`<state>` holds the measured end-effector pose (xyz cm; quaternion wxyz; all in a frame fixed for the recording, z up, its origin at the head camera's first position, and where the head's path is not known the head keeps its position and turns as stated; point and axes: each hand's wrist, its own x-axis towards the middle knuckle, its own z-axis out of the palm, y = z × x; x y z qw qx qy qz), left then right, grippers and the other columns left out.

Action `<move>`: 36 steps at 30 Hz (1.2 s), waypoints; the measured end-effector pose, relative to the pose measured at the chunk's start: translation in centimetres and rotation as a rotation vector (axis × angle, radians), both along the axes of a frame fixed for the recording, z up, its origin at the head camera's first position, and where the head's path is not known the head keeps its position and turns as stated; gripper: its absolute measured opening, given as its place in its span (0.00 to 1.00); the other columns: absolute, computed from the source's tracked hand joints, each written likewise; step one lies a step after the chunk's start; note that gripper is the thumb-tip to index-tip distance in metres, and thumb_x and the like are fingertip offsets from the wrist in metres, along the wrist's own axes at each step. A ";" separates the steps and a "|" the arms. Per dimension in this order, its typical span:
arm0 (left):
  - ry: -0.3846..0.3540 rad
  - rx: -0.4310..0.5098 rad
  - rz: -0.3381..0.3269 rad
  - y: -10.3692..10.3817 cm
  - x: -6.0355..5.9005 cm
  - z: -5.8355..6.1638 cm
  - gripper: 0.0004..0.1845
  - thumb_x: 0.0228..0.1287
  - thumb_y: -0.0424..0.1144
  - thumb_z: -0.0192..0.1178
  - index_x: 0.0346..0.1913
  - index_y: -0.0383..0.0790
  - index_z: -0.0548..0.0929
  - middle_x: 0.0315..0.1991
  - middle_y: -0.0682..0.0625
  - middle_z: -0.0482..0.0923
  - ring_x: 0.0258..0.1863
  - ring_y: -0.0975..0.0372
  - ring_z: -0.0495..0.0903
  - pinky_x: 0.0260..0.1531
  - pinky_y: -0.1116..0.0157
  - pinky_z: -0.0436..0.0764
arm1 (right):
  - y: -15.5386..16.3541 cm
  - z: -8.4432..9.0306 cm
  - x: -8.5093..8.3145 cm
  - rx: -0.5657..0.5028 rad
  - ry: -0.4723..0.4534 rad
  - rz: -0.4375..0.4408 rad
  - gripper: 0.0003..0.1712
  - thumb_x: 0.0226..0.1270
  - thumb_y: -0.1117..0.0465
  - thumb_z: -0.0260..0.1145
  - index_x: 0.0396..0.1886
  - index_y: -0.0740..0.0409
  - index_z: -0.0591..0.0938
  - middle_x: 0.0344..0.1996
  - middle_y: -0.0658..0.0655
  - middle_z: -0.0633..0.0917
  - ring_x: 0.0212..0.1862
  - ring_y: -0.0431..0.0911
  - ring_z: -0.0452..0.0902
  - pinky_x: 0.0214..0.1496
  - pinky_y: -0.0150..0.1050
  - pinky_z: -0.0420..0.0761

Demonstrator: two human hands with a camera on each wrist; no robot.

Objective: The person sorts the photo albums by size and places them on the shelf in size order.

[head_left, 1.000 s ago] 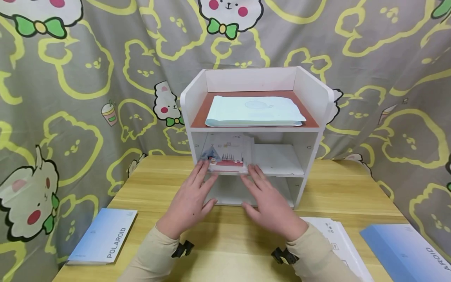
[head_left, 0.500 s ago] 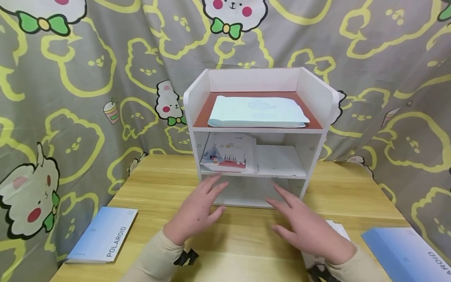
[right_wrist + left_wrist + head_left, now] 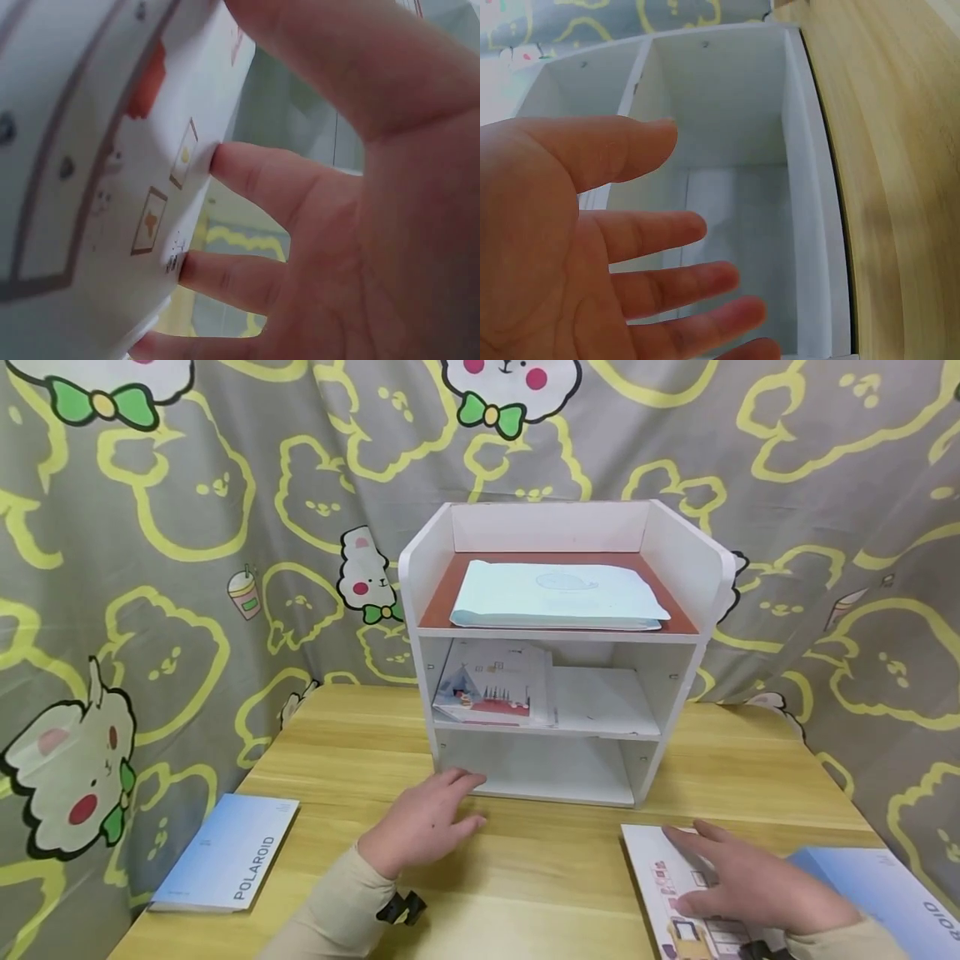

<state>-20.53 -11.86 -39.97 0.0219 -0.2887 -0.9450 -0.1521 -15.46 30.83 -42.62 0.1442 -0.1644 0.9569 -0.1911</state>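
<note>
My right hand (image 3: 757, 881) lies over a white book with printed pictures (image 3: 647, 860), flat on the table at the front right. In the right wrist view, the fingertips (image 3: 196, 268) touch its cover (image 3: 105, 187), the fingers nearly straight. My left hand (image 3: 423, 827) hovers in front of a small white shelf unit (image 3: 558, 635), holding nothing. The left wrist view shows its palm and spread fingers facing the lower compartment. On the shelf unit's middle level lie several illustrated books (image 3: 495, 681), pushed to the left side. A pale blue stack with a whale drawing (image 3: 558, 597) rests on the top.
A blue-white POLAROID book (image 3: 225, 852) lies at the table's left. Another blue POLAROID book or box (image 3: 870, 885), thicker, lies at the right beside my right hand, partly covered by my arm. A patterned curtain (image 3: 180, 610) hangs behind the table (image 3: 525, 893).
Both hands have left the books on the middle level. My right hand has swung right and down onto the white picture book; my left has drawn back and lower.
</note>
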 end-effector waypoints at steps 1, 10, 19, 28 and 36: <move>-0.010 -0.009 0.000 0.0 0.0 -0.1 0.32 0.71 0.57 0.59 0.71 0.43 0.73 0.65 0.47 0.75 0.61 0.52 0.77 0.55 0.49 0.80 | -0.2 -0.2 -0.1 -0.008 0.007 0.009 0.57 0.53 0.30 0.73 0.75 0.58 0.70 0.66 0.86 0.62 0.57 0.73 0.74 0.48 0.65 0.78; -0.065 -0.028 0.002 0.3 -0.1 -0.7 0.32 0.71 0.58 0.58 0.71 0.44 0.74 0.65 0.47 0.76 0.60 0.50 0.78 0.56 0.48 0.79 | -4.1 -0.7 -0.5 0.020 0.056 0.013 0.59 0.50 0.24 0.70 0.74 0.55 0.71 0.67 0.82 0.65 0.55 0.68 0.79 0.50 0.66 0.79; -0.075 -0.031 -0.020 0.4 -0.3 -0.9 0.30 0.72 0.57 0.58 0.70 0.44 0.75 0.63 0.46 0.78 0.59 0.51 0.79 0.55 0.48 0.79 | -9.8 -0.5 -1.5 0.063 0.193 0.095 0.57 0.53 0.25 0.69 0.74 0.56 0.72 0.64 0.80 0.70 0.52 0.71 0.79 0.46 0.65 0.81; -0.115 -0.014 -0.031 0.5 -0.3 -1.1 0.28 0.72 0.54 0.59 0.69 0.44 0.76 0.59 0.47 0.82 0.54 0.54 0.82 0.54 0.50 0.80 | -15.3 0.0 -2.8 0.101 0.197 0.089 0.56 0.54 0.26 0.69 0.74 0.57 0.71 0.59 0.78 0.75 0.48 0.68 0.81 0.48 0.61 0.82; -0.213 0.066 -0.036 0.7 -0.9 -1.9 0.32 0.71 0.54 0.60 0.72 0.42 0.72 0.58 0.47 0.82 0.55 0.54 0.82 0.56 0.50 0.79 | -17.1 -0.1 -3.4 0.155 0.202 0.044 0.58 0.53 0.21 0.65 0.75 0.53 0.71 0.55 0.73 0.79 0.45 0.63 0.82 0.44 0.58 0.83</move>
